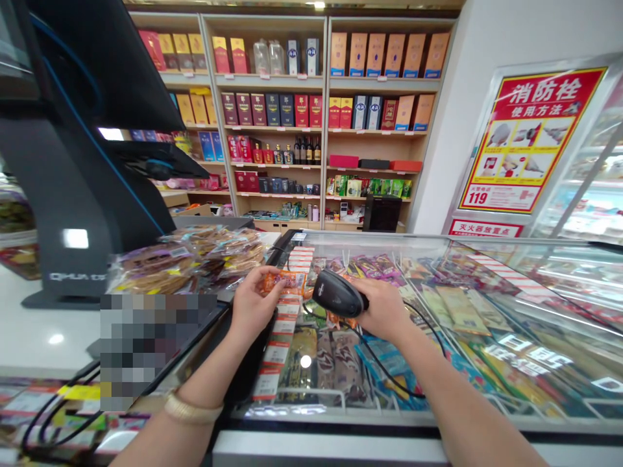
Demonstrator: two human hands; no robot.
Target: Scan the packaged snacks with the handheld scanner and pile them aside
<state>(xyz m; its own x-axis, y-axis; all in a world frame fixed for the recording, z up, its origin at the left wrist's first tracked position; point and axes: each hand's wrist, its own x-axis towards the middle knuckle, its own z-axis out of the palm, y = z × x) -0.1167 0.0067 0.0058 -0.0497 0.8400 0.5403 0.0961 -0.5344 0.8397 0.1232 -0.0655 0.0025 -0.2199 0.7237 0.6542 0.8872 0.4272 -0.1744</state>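
Observation:
My left hand [253, 299] holds a small orange snack packet [283, 283] above the glass lid of a chest freezer [438, 415]. My right hand [384, 308] grips a black handheld barcode scanner [337, 293], its head pointed left at the packet and almost touching it. The scanner's black cable [379, 366] trails down across the glass toward me. A gold bracelet [192, 410] sits on my left wrist.
A pile of clear-wrapped snack packs [189, 256] lies left of my hands beside a black checkout terminal [73, 194]. Shelves of boxed goods and bottles [292, 117] fill the back wall. A red fire-hydrant poster [530, 139] hangs at the right. Cables run along the lower left.

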